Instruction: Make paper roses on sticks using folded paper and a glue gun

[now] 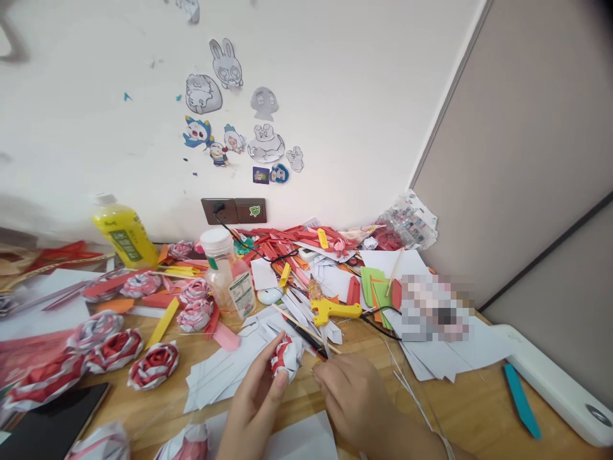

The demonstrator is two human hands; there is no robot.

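A red and white folded paper flower (286, 358) is held between the thumb and fingers of my left hand (256, 399), low in the middle of the view. Just right of it, my right hand (352, 396) is closed, its fingertips pressed together; whatever lies between them is too small to make out. A black pen (309, 338) and thin wooden sticks lie beyond both hands. Behind my right hand is a yellow glue gun (332, 310). White paper sheets (215, 377) are spread on the wooden table (387, 396).
Several finished paper flowers (154, 366) and a dark phone (57, 421) lie at the left. A yellow drink bottle (125, 233) and a clear jar (230, 281) stand behind. Paper scraps line the wall. A white long device (550, 383) is at the right.
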